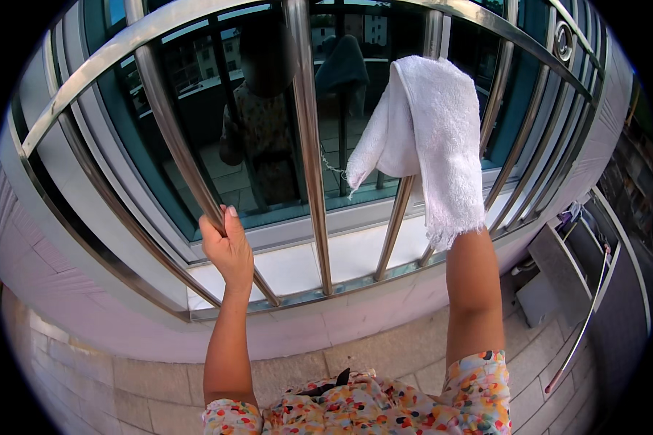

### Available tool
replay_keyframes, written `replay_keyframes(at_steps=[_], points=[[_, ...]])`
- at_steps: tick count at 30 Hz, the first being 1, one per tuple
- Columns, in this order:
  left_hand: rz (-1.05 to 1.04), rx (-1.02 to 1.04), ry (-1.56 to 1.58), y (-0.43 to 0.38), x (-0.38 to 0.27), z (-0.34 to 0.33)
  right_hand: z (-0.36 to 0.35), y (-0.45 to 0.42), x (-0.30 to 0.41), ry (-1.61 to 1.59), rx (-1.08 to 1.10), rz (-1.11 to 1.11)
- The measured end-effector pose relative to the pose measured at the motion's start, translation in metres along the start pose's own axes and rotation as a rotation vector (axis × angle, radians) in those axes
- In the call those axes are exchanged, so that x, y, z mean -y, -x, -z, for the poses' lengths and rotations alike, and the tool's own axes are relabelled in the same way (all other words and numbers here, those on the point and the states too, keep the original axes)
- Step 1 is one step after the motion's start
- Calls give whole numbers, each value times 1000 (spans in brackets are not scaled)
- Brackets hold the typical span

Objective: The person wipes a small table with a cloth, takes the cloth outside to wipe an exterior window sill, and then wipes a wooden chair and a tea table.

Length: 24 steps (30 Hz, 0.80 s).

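Observation:
My left hand (229, 255) is closed around a round stainless steel bar (177, 141) of a window grille, low on the bar, with the thumb up. My right forearm (474, 277) reaches up to a white terry towel (449, 130). The towel is folded over my right hand and around another upright bar (396, 228), and the cloth hides my fingers. One frayed end hangs over the wrist. The other end points left, trailing a loose thread (331, 163). Behind the bars, a dark window pane (207, 92) reflects a person and buildings.
A curved flat steel rail (87, 81) crosses the grille above my hands. Below the bars runs a white tiled sill (288, 266). A grey slab-sided stand (560, 266) and a thin long rod (579, 331) are at the right. Paving tiles (152, 380) cover the floor.

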<state>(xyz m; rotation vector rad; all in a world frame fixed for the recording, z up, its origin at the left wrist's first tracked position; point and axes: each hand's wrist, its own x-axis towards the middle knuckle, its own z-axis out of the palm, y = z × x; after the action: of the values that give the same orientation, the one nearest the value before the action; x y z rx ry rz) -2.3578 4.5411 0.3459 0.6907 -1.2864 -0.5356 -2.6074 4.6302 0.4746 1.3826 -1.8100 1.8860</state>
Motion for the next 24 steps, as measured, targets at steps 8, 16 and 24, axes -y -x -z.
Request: replay_keyframes(at_steps=[8,16,24], points=[[-7,-19,-61,-6,5,9,-27,133,-73,-264,333,-523],[15,-26,-78,-4,10,6,16,204,-119,85,215,-569],[25,-62,-71,-3,5,1,94,66,-40,400,-351,116]])
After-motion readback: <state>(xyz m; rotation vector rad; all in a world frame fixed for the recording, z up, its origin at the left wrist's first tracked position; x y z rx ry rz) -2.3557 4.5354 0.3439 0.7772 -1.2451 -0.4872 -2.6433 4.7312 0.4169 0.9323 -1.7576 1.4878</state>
